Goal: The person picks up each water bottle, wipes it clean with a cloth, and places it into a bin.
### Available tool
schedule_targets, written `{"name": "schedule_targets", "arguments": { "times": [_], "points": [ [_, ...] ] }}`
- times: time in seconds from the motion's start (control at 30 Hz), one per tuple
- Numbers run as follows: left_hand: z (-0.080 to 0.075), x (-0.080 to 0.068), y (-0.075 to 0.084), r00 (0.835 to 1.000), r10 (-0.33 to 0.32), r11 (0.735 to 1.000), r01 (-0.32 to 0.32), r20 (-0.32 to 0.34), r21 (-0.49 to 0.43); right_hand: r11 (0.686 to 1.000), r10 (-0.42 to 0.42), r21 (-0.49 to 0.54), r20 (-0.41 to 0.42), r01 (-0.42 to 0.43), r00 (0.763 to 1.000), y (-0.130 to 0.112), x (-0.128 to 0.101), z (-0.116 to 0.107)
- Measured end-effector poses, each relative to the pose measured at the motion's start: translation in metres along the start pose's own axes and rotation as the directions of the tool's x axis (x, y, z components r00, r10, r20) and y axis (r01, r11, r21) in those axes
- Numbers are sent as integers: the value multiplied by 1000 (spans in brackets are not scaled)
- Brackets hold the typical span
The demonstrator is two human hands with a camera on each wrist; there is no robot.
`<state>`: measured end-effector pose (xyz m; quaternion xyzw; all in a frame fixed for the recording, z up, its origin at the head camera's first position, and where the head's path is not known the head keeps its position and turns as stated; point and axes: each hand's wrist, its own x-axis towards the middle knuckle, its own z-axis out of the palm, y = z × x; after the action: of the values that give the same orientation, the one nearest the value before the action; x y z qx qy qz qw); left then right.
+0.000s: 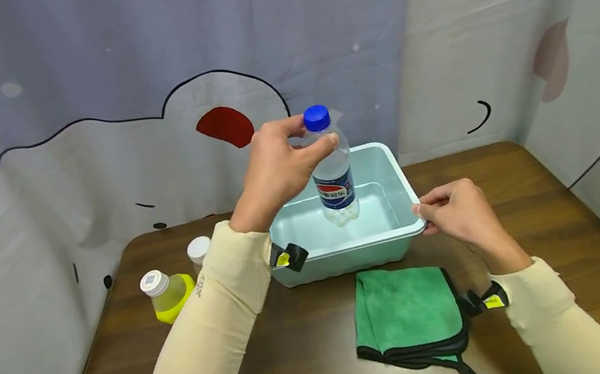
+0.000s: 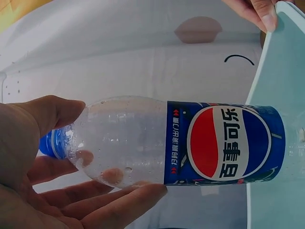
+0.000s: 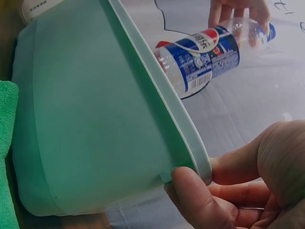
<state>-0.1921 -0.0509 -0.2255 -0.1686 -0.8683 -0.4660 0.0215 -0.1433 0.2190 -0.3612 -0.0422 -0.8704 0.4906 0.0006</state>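
bottle (image 1: 333, 175): clear, blue cap, blue label | left hand (image 1: 273, 171) grip: bottle | right hand (image 1: 459, 213) grip: basin (image 1: 392, 165) rim

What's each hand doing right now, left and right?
Left hand: grips the Pepsi bottle near its neck, above the basin.
Right hand: pinches the rim of the light green plastic basin.

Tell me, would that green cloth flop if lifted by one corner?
Probably. The cloth lies folded flat on the table, its layers sagging into soft edges, so it likely droops and unfolds. It looks light and plush, so it would likely slide or bunch rather than roll if pushed.
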Motion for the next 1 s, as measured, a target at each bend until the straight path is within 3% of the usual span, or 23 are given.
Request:
{"name": "schedule_targets", "arguments": {
  "times": [0.47,1.0],
  "points": [
    [17,9,-5,1000,9,999,-8,-17,48,1000,0,28,-4,0,1000,-2,-5,4],
    [42,22,-10,1000,-24,997,24,-7,73,1000,-5,26,-19,6,1000,-3,-11,6]
  ]
}}
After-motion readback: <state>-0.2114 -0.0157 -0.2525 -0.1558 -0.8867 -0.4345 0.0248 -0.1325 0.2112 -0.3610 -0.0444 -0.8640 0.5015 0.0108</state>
